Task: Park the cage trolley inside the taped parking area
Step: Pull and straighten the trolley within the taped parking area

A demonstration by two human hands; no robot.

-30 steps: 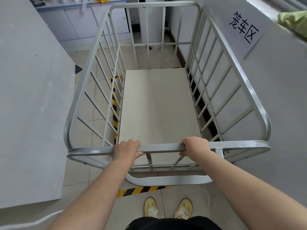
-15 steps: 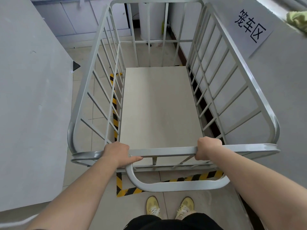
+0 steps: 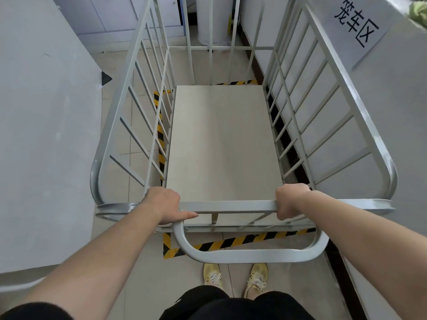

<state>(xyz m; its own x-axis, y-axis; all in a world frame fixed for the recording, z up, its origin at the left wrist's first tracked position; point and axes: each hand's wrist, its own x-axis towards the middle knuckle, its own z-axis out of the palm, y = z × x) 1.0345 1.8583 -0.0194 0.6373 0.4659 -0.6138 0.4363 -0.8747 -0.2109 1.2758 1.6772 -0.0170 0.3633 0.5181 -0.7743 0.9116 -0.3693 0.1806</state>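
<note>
The grey metal cage trolley point(image 3: 221, 144) stands in front of me, its barred sides rising around a pale flat deck. My left hand point(image 3: 161, 205) and my right hand point(image 3: 290, 200) both grip its near top rail point(image 3: 227, 206). Yellow-and-black floor tape point(image 3: 233, 242) marks a rectangle: a strip shows under the near handle loop, another along the trolley's left side point(image 3: 160, 132), another past its far end point(image 3: 235, 83). The deck sits between these strips; the wheels are hidden.
A grey wall point(image 3: 392, 135) runs close along the trolley's right side, bearing a paper sign point(image 3: 357, 26). A large grey-white panel point(image 3: 46, 135) stands on the left. A white cylinder point(image 3: 211, 19) and cabinets stand beyond the far end. My feet point(image 3: 235, 276) are behind the handle.
The trolley has rolled forward, away from me. The near tape strip now shows fully behind the deck, and a far strip has come into view. Both hands stayed on the rail.
</note>
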